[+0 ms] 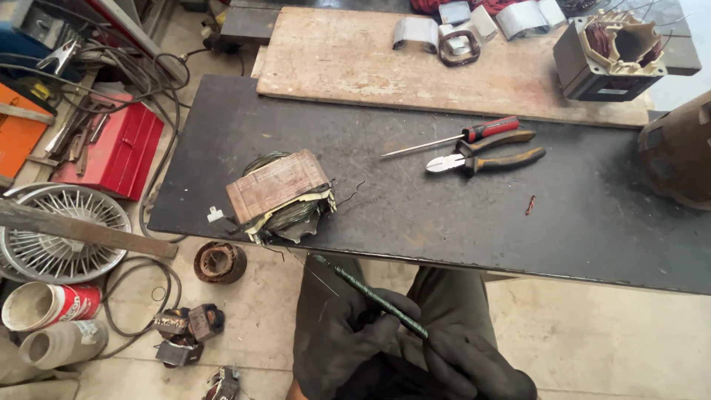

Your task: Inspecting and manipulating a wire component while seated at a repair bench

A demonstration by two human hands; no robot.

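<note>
Both my hands wear black gloves and sit low in the head view, below the table's front edge. My left hand (348, 344) and my right hand (474, 363) are both closed around a thin dark green rod-like tool (378, 298) that points up towards the table. Just above it, near the front edge of the dark table top (415, 215), lies a brown block-shaped motor core (278, 194) with wire windings and torn whitish insulation hanging out of it.
A red-handled screwdriver (452, 139) and cutting pliers (489, 158) lie mid-table. A wooden board (348, 59) carries metal pieces and a motor stator (611, 55). A rusty housing (678, 148) stands at the right. On the floor left: red toolbox (115, 148), fan guard (67, 230), cans, cables.
</note>
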